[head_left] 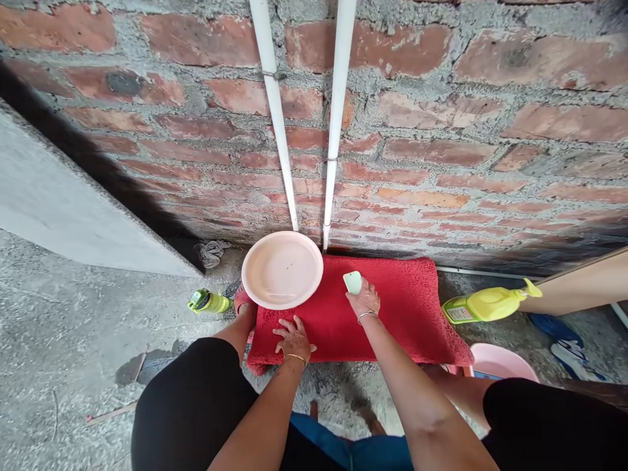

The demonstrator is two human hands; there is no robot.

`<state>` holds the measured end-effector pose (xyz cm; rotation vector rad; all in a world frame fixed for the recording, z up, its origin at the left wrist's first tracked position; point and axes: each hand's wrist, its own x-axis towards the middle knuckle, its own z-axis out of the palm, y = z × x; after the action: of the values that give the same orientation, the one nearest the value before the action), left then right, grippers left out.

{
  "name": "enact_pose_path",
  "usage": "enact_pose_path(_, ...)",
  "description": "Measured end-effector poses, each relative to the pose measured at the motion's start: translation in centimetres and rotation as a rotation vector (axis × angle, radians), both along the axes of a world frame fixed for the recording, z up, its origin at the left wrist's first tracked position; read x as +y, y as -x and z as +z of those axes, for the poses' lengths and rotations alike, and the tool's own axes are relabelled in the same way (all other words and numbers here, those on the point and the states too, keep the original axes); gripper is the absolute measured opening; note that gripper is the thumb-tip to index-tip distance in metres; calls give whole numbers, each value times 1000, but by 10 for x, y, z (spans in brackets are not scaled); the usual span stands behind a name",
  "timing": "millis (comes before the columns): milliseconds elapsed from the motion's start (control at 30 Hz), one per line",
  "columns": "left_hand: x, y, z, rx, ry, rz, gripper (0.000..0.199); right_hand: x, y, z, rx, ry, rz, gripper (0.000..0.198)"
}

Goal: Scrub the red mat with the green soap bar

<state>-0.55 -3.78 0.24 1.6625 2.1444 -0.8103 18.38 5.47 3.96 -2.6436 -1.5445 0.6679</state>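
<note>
A red, fluffy cloth or mat lies spread over a low support in front of me. My left hand rests on its near left part, fingers spread. My right hand is closed around a flat pale green piece with rounded corners, held at the middle of the mat. Its underside is hidden, and I cannot tell its exact kind. A pale pink basin stands on the mat's far left corner, beyond my left hand. It looks to have only small dark specks inside.
A yellow-green pump bottle is right of the mat, above a pink tub. On the left floor lies a green bottle, near a bundle of grey cord. White pipes run down the brick wall behind.
</note>
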Motion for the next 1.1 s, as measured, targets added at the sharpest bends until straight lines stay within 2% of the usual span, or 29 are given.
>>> enact_pose_path(100, 1, 0, -4, 12, 3, 7, 110, 11, 19, 0, 36, -27, 87, 75)
enact_pose_path(200, 2, 0, -10, 12, 3, 36, 112, 23, 46, 0, 78, 9, 197, 74)
enact_pose_path(267, 3, 0, -15, 13, -1, 59, 112, 27, 48, -1, 84, 42, 240, 74)
enact_pose_path(333, 3, -1, -18, 21, -12, 72, 110, 25, 30, -2, 57, 38, 240, 74)
enact_pose_path(400, 2, -1, -20, 32, -33, 68, 109, 17, -6, -4, 19, 7, 181, 73)
enact_pose_path(533, 0, -1, -18, 36, -60, 49, 106, -5, -85, -7, -43, -21, -129, 73)
enact_pose_path(633, -2, -1, -17, 33, -73, 41, 105, -8, -104, -6, -55, -62, -230, 75)
enact_pose_path(733, -3, -1, -18, 39, -90, 36, 106, 8, -75, -5, 9, -101, -151, 74)
enact_pose_path(933, 0, -3, -15, 30, -68, 55, 112, 59, 25, -4, 138, -80, 95, 74)
enact_pose_path(1033, 2, -3, -14, 26, -64, 68, 113, 74, 40, -5, 106, -39, 232, 70)
enact_pose_path(1100, 3, -3, -14, 28, -70, 69, 111, 79, 27, -6, 56, -25, 306, 68)
